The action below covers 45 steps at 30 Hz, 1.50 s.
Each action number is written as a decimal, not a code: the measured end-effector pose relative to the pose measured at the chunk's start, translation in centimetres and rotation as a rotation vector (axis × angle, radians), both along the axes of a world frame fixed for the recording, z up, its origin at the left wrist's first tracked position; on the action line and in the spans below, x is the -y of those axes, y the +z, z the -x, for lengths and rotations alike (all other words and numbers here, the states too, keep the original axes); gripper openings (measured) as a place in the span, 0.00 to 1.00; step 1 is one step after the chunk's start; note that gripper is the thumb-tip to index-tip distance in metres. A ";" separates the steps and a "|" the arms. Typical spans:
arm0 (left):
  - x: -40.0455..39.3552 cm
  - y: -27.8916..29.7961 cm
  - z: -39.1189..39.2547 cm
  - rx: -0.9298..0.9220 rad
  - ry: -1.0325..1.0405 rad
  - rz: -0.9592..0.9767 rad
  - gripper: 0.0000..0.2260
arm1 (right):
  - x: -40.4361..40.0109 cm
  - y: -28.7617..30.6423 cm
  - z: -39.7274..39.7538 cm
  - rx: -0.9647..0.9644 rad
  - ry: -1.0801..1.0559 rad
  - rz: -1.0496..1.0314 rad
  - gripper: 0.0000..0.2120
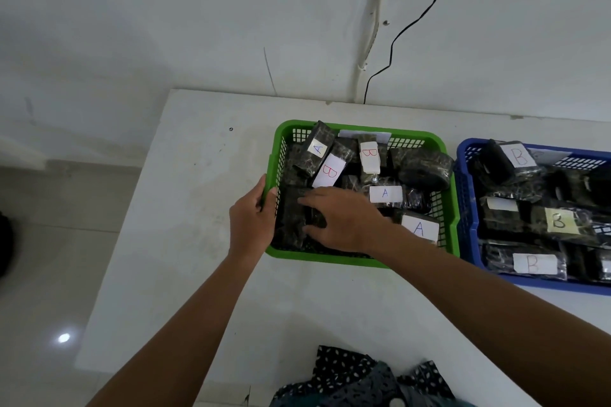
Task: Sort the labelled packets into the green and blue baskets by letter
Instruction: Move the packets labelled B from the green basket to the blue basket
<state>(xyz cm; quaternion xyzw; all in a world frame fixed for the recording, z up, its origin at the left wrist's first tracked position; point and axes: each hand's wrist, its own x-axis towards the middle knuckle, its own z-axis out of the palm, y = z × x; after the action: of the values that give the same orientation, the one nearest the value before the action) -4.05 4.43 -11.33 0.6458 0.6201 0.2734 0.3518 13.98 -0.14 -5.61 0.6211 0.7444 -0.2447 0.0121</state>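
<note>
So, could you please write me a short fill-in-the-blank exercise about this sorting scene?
1. The left hand grips the rim of the ____ basket.
2. The right hand reaches into the ____ basket.
3. Every readable label in the blue basket shows the letter ____.

Missing words: green; green; B

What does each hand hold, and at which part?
The left hand grips the green basket by its left rim. The right hand rests on dark packets, holding nothing clearly.

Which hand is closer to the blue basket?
The right hand. It reaches into the green basket, which stands beside the blue basket. The left hand grips the green basket's far left rim, farther away.
</note>
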 end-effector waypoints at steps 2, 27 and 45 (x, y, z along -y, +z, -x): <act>-0.2 0.2 0.3 -0.013 -0.026 0.007 0.17 | -0.6 -0.3 0.5 -0.081 -0.010 0.077 0.32; 2.3 3.1 0.7 -0.092 -0.413 -0.307 0.31 | -3.8 0.0 -2.0 -0.708 -0.848 0.105 0.17; -0.2 3.7 -0.7 0.042 0.093 -0.089 0.15 | -2.8 -1.4 -0.7 -0.783 -0.533 0.036 0.16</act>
<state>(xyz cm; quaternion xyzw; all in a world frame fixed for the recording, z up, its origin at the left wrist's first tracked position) -3.32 4.59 -7.62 0.6254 0.6292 0.3303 0.3223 14.65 2.70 -6.99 0.6513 0.5033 -0.4677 -0.3220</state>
